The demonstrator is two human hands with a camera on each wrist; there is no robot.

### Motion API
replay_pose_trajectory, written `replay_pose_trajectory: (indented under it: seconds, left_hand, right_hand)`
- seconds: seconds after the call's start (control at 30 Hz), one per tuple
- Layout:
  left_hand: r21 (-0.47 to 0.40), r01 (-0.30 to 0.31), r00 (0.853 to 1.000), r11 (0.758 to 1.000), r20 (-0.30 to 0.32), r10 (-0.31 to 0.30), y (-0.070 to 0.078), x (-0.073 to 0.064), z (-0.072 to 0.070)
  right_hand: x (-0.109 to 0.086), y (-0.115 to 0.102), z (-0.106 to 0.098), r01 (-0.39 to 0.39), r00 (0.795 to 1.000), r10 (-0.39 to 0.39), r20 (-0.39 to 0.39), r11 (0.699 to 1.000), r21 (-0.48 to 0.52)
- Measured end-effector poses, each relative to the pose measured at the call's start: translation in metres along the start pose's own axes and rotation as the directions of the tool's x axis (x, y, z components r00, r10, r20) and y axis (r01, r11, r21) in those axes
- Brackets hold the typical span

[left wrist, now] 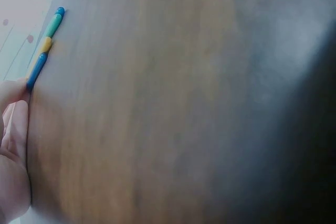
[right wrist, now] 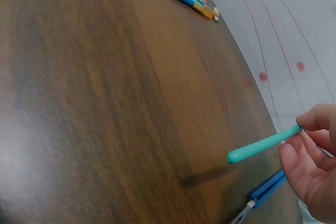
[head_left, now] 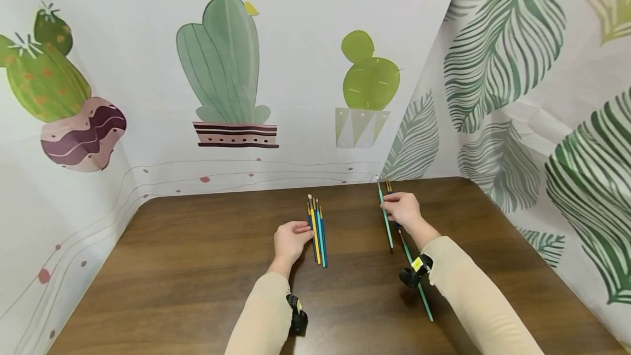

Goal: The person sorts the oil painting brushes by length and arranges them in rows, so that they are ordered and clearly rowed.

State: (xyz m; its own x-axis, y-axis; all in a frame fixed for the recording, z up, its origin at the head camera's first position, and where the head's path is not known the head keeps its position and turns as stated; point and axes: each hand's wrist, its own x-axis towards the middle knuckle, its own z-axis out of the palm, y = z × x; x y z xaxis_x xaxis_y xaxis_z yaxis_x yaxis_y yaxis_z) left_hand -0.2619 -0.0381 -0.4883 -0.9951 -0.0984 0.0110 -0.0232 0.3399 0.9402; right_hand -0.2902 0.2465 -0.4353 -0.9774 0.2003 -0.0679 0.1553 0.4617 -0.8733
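Note:
My right hand (head_left: 403, 210) pinches a mint-green paintbrush (head_left: 388, 229) between thumb and fingers, its bristle end toward the wall. In the right wrist view the brush's handle (right wrist: 257, 148) hangs just above the table and casts a shadow. Beneath that hand lie blue-handled paintbrushes (right wrist: 268, 188), partly hidden. My left hand (head_left: 291, 241) rests on the table with fingertips touching the left side of a row of paintbrushes (head_left: 317, 234). These have blue, yellow and teal handles, bristles pointing away from me. Their handle ends (left wrist: 45, 44) show in the left wrist view.
Another green paintbrush (head_left: 419, 284) lies slantwise on the table below my right wrist. The brown wooden table (head_left: 207, 278) meets a white wall covering (head_left: 305, 70) printed with cacti at the back. Leaf-patterned cloth (head_left: 512, 70) hangs along the right side.

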Motion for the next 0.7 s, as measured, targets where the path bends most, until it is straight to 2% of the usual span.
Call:
replay_pose_trajectory:
  seconds: [0.4,0.7]
  left_hand:
    - [0.003,0.014,1.0,1.0,0.004,-0.014,-0.005,0.002,0.001]
    - [0.009,0.008,1.0,1.0,0.007,-0.008,-0.003,0.001,-0.001]
  right_hand:
    - [0.014,0.008,-0.009,-0.006,0.998,0.005,-0.059,1.0,-0.012]
    - [0.025,0.015,-0.014,-0.019,0.993,0.012,-0.113,0.998,-0.059]
